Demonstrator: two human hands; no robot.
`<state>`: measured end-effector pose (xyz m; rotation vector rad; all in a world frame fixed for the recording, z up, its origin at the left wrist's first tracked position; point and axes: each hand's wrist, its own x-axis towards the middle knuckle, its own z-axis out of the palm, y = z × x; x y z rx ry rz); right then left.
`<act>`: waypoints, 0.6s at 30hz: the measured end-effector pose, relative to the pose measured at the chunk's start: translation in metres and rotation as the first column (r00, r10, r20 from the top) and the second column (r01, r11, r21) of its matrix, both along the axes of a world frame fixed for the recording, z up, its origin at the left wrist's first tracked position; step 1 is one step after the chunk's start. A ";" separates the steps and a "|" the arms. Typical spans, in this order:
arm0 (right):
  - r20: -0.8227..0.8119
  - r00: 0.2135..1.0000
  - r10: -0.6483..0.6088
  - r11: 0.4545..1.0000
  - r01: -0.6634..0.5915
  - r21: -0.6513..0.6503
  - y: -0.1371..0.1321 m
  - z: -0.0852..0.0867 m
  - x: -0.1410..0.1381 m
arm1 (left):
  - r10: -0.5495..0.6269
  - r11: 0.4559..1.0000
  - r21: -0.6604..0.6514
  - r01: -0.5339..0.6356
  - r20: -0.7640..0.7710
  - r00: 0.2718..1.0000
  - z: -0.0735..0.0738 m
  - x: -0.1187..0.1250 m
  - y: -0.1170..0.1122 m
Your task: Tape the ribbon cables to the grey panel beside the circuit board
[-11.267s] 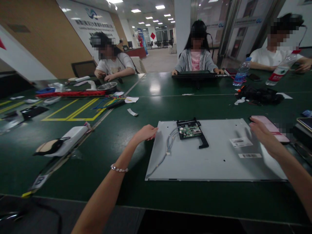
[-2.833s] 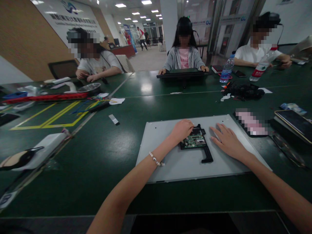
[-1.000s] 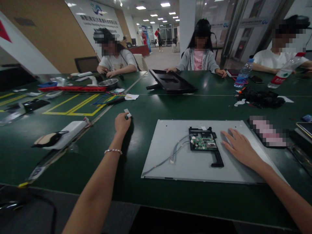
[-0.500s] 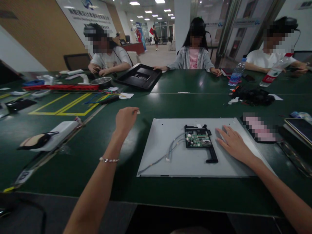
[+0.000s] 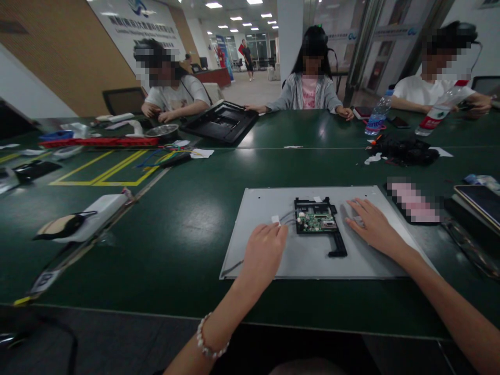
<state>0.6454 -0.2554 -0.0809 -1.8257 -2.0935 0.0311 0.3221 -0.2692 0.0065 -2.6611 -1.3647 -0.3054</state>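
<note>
A grey metal panel (image 5: 312,260) lies flat on the green table in front of me. A green circuit board (image 5: 315,220) in a black bracket sits on its middle, with thin grey wires running off to the left. My left hand (image 5: 264,251) is over the panel's left part, pinching a small white strip of tape (image 5: 275,220) above the wires. My right hand (image 5: 371,228) rests flat on the panel, fingers spread, just right of the board.
A pink phone (image 5: 413,202) and a dark tablet (image 5: 478,199) lie to the right. A white box (image 5: 91,214) sits at left by yellow floor-tape lines. Three people sit across the table; one slides a black monitor shell (image 5: 221,122). Water bottles (image 5: 375,119) stand far right.
My left hand picked the white strip up from the table at left and carried it right onto the panel by the wires. My right hand stayed put. The far black shell slid left.
</note>
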 end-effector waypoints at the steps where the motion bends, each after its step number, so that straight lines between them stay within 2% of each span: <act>1: -0.017 1.000 0.004 1.000 -0.003 0.014 -0.001 0.004 -0.002 | 0.013 1.000 0.011 -0.013 0.017 1.000 -0.003 0.002 -0.005; 7: -0.076 0.992 0.097 0.988 -0.087 0.126 -0.011 0.033 -0.027 | 0.174 0.985 -0.009 -0.174 0.071 0.982 -0.015 0.008 -0.019; 12: -0.034 0.969 0.245 0.956 -0.236 0.177 -0.019 0.053 -0.051 | 0.155 0.988 -0.003 -0.157 0.208 0.966 -0.017 0.007 -0.022; 15: -0.002 0.918 0.396 0.902 -0.388 0.189 -0.022 0.067 -0.070 | 0.155 0.985 0.017 -0.169 0.318 0.935 -0.018 0.001 -0.021; 18: 0.062 0.809 0.585 0.796 -0.587 0.150 -0.024 0.080 -0.097 | 0.185 0.979 0.015 -0.205 0.377 0.908 -0.021 -0.004 -0.017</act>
